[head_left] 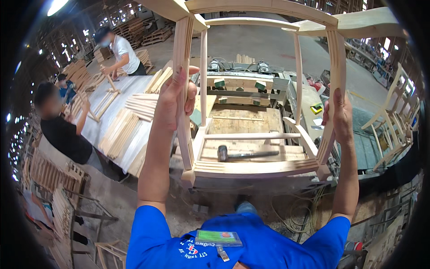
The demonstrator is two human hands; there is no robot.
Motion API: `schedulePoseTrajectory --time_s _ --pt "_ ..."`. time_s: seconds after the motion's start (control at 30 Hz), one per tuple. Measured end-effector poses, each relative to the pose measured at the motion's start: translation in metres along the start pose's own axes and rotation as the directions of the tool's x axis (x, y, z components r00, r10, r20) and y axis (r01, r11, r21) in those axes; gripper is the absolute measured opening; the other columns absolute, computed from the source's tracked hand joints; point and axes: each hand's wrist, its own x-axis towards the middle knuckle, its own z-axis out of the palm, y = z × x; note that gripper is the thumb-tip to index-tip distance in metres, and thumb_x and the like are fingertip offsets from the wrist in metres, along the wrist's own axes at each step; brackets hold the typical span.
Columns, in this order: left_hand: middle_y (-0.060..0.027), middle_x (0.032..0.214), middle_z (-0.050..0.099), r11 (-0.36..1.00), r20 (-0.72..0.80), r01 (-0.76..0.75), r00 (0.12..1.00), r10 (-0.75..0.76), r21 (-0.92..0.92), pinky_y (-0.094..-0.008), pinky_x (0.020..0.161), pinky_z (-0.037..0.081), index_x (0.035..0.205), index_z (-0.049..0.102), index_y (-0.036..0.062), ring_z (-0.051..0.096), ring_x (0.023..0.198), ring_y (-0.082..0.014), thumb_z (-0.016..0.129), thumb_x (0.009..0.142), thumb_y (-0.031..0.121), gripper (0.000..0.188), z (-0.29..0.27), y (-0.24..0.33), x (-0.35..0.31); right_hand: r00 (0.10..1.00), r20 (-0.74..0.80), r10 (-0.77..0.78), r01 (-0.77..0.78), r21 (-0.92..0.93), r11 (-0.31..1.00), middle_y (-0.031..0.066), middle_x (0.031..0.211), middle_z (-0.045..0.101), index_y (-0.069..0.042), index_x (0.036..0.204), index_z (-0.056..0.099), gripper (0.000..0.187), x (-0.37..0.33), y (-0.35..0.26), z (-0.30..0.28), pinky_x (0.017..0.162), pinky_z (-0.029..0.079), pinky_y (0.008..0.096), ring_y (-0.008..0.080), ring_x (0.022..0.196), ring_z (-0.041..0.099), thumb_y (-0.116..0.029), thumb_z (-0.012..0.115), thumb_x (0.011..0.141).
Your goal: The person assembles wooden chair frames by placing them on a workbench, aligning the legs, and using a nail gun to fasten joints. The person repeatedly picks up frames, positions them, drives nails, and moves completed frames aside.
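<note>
A pale wooden chair frame is held up in front of me, with its legs, rails and thin stretchers joined. My left hand wraps round its left upright, fingers curled over the wood. On the opposite upright my right hand is closed, thumb lying along the outer face. Through the frame a black-headed mallet is visible, lying on the wooden bed of a clamping machine. The frame's upper parts run out of the picture at the top.
Left stands a table with stacked wooden slats; a person in black and one in white work at it. An assembled chair stands at right. A coiled hose lies on the floor.
</note>
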Motion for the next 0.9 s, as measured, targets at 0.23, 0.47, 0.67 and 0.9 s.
schedulePoseTrajectory --time_s 0.23,0.47,0.67,0.9 --pt "0.0014 0.073 0.057 0.983 -0.106 0.155 0.984 -0.144 0.101 -0.0211 0.043 0.04 0.129 0.059 0.004 0.049 0.048 -0.0043 0.058 0.105 0.057 0.058 0.003 -0.112 0.168 0.991 -0.081 0.103 -0.1 0.039 0.994 -0.0042 0.063 0.049 -0.007 0.119 0.059 0.042 0.147 0.132 0.022 0.04 0.04 0.0241 0.005 0.045 0.047 -0.047 0.048 0.112" --pt "0.003 0.071 0.055 0.921 -0.156 0.387 0.913 -0.377 0.042 -0.022 0.042 0.039 0.123 0.063 0.0053 0.048 0.049 -0.0048 0.063 0.104 0.054 0.052 -0.018 -0.22 0.246 0.95 -0.011 0.313 -0.311 -0.147 0.939 -0.0027 0.063 0.051 -0.006 0.107 0.058 0.016 0.22 0.236 0.039 0.039 0.04 0.0278 0.0078 0.045 0.05 -0.021 0.064 0.105" --pt "0.0002 0.072 0.05 0.835 -0.134 0.542 0.838 -0.529 0.093 -0.0259 0.04 0.038 0.121 0.06 0.006 0.047 0.048 -0.0072 0.065 0.103 0.05 0.048 -0.03 -0.29 0.296 0.919 -0.008 0.393 -0.382 -0.255 0.888 -0.0006 0.066 0.054 -0.006 0.107 0.058 0.016 0.241 0.285 0.05 0.041 0.042 0.0282 0.0098 0.046 0.052 -0.021 0.062 0.105" --pt "0.0039 0.067 0.048 0.734 -0.114 0.679 0.727 -0.677 -0.019 -0.0225 0.035 0.034 0.088 0.055 0.0126 0.043 0.044 -0.0043 0.071 0.101 0.033 0.029 -0.064 -0.364 0.325 0.798 0.0 0.603 -0.538 -0.451 0.712 0.016 0.084 0.071 -0.001 0.129 0.064 0.044 0.281 0.335 0.063 0.066 0.056 0.0457 0.026 0.068 0.069 -0.032 0.068 0.099"
